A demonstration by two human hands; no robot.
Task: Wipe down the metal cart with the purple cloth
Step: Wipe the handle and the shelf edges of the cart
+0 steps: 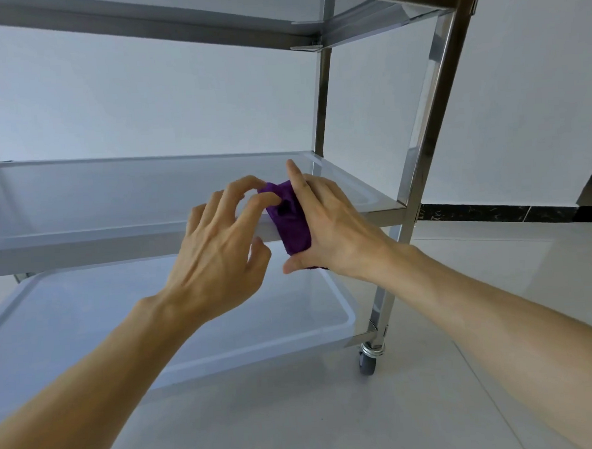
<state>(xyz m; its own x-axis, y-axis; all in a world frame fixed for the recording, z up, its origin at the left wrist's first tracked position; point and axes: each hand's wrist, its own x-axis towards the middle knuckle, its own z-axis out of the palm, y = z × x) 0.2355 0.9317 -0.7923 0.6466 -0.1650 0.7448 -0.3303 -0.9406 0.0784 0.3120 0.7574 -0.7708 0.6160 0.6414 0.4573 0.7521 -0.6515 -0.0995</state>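
Note:
The metal cart (pixel 424 155) fills the view, with three shelves on shiny steel legs. A small folded purple cloth (pixel 289 221) hangs over the front rim of the middle shelf (pixel 97 197), near its right end. My right hand (pixel 332 222) grips the cloth, thumb below the rim and fingers on top. My left hand (pixel 220 242) is just left of it, fingertips pinching the cloth's upper left edge. Most of the cloth is hidden behind my right palm.
The lower shelf (pixel 190 319) lies beneath my hands. A caster wheel (pixel 369 359) stands at the cart's front right leg on the pale tiled floor (pixel 434 406). A white wall with a dark skirting strip (pixel 493 212) runs behind.

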